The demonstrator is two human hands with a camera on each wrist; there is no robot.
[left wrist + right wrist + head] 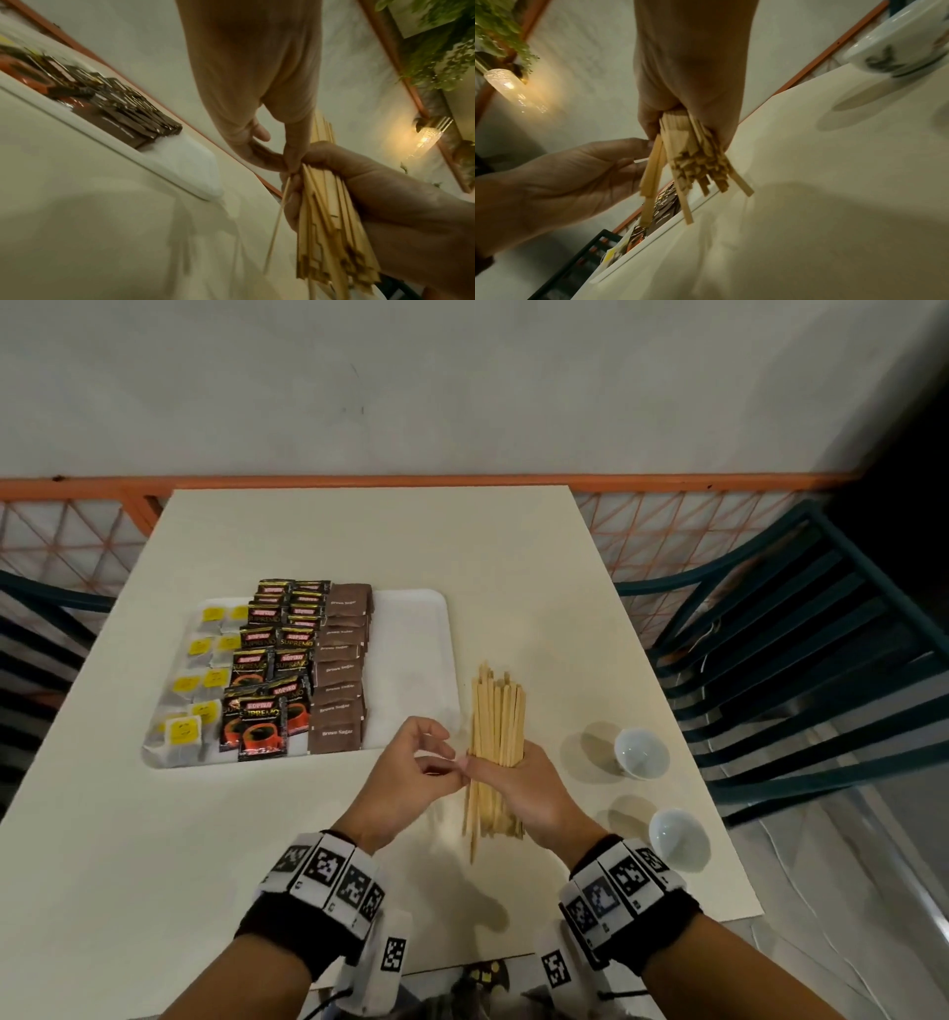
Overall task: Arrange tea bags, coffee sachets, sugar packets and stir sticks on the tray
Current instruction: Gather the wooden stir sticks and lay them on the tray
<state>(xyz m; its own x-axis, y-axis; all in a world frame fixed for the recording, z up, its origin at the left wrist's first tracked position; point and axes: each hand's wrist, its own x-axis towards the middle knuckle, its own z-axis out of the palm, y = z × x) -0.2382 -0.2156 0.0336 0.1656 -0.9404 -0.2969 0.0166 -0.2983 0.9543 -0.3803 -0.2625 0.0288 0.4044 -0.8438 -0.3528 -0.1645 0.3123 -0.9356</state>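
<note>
A white tray (411, 649) lies on the left half of the cream table. It holds a column of tea bags (200, 680) with yellow tags, overlapping black-and-red coffee sachets (267, 670), and a column of brown sugar packets (341, 670). The tray's right strip is bare. Just right of the tray, my right hand (506, 770) grips a thick bundle of wooden stir sticks (498, 711) above the table. My left hand (452, 762) pinches a single stick (277, 219) at the bundle's left edge. The right wrist view shows the sticks' lower ends (693, 154) fanning out unevenly.
Two small white cups (642, 752) (678, 837) stand on the table to the right of my hands. Teal slatted chairs flank the table at right (801, 660) and left (41, 629). An orange railing (411, 481) runs behind the table's far edge.
</note>
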